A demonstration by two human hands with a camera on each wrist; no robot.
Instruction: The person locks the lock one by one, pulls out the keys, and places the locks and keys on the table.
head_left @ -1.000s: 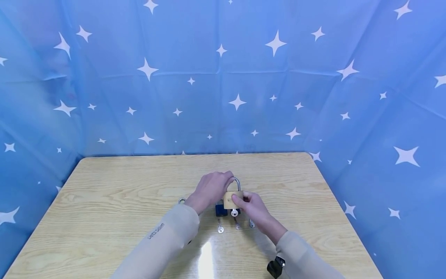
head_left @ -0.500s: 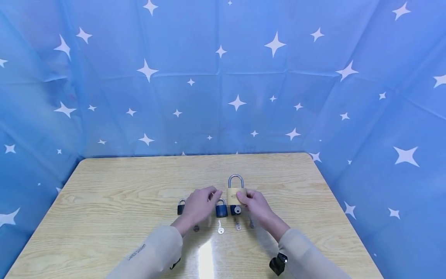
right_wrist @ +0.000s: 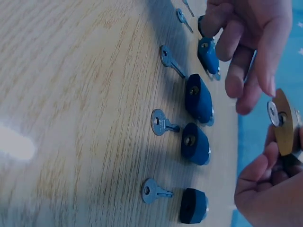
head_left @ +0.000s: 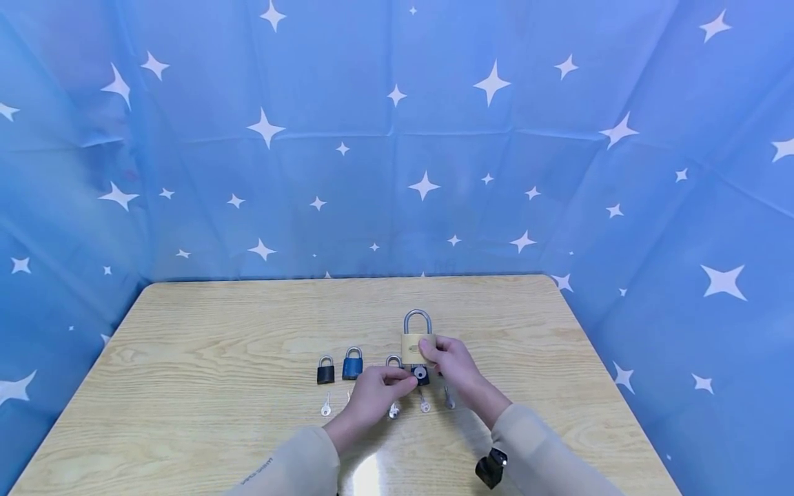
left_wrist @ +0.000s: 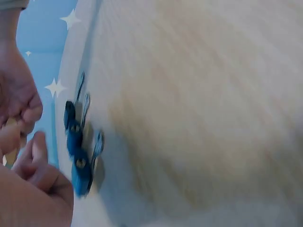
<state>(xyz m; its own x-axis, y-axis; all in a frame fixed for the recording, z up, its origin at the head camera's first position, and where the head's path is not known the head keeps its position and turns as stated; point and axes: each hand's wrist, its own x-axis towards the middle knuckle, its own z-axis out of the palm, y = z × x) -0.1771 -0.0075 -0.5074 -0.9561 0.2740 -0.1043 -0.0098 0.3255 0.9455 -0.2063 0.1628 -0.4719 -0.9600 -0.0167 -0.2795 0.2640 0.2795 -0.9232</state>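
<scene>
My right hand (head_left: 451, 359) grips a brass padlock (head_left: 414, 342) by its body and holds it upright above the wooden table (head_left: 186, 331), steel shackle up. The right wrist view shows the brass padlock (right_wrist: 285, 124) from below, its keyhole showing between the right hand's fingers (right_wrist: 265, 187). My left hand (head_left: 377, 393) reaches in from the left, fingers loosely extended. Its fingertips are beside a dark blue small padlock (head_left: 420, 374) just under the brass one. It holds nothing that I can see, and its fingers (right_wrist: 248, 42) hang over the row of small locks.
Several small padlocks stand in a row: a black one (head_left: 325, 373), a blue one (head_left: 353, 364), and one (head_left: 393, 360) half hidden by my left hand. Silver keys (head_left: 325, 406) (head_left: 424, 404) (head_left: 448, 398) lie in front of them. Blue starred cloth surrounds the table.
My left hand let go of the brass padlock's shackle, dropped toward me and now reaches right toward the small padlocks. The right hand still holds the brass padlock in about the same place.
</scene>
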